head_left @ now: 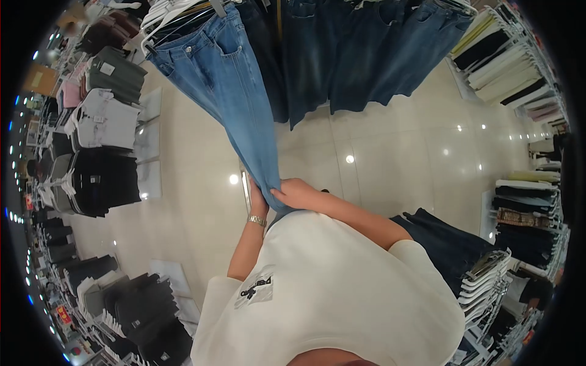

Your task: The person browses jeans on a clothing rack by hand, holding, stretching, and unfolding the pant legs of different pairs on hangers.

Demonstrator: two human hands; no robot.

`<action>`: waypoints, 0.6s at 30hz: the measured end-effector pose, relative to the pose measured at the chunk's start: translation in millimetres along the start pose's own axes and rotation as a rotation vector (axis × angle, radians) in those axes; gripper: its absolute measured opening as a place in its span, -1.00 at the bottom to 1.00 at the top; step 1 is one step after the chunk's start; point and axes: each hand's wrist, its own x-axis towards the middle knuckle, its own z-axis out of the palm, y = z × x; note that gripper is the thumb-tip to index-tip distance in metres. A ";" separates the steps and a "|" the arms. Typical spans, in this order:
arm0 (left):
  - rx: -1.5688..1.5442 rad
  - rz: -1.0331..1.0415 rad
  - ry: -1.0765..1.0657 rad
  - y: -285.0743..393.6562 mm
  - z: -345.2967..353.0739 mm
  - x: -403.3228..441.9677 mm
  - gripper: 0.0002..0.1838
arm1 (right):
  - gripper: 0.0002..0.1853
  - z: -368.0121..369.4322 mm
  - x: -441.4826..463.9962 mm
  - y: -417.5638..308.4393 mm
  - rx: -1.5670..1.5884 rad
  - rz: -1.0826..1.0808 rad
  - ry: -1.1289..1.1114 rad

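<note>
A pair of light blue jeans (pixel 235 85) hangs by its waistband from a hanger at the rack's upper left. Its legs are drawn down toward my body. My left hand (pixel 259 194), with a metal watch (pixel 257 220) on the wrist, is closed around the left side of the lower legs. From the other side, my right hand (pixel 294 194) grips the same part, thumb on top of the denim. The ends of the legs are partly hidden by my hands and white shirt (pixel 354 274).
Several darker jeans (pixel 360 61) hang on the same rack. Racks of clothes stand at left, including black garments (pixel 105 180), and at right, with folded-over trousers (pixel 503 73). Close on my right, dark jeans (pixel 445 244) hang from white hangers (pixel 482 299). The floor (pixel 390 152) is shiny tile.
</note>
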 end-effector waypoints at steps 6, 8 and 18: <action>0.449 0.048 0.132 -1.3 -33.8 -44.8 -0.52 | -0.73 13.7 9.9 -25.7 -0.190 -0.280 -0.077; 0.491 0.121 0.158 0.8 -27.2 -59.9 -0.66 | -0.75 24.2 16.5 -32.0 -0.268 -0.363 -0.090; 0.605 0.098 0.124 10.5 -35.7 -70.2 -0.68 | -0.52 41.4 35.1 -105.1 -0.140 -0.340 -0.081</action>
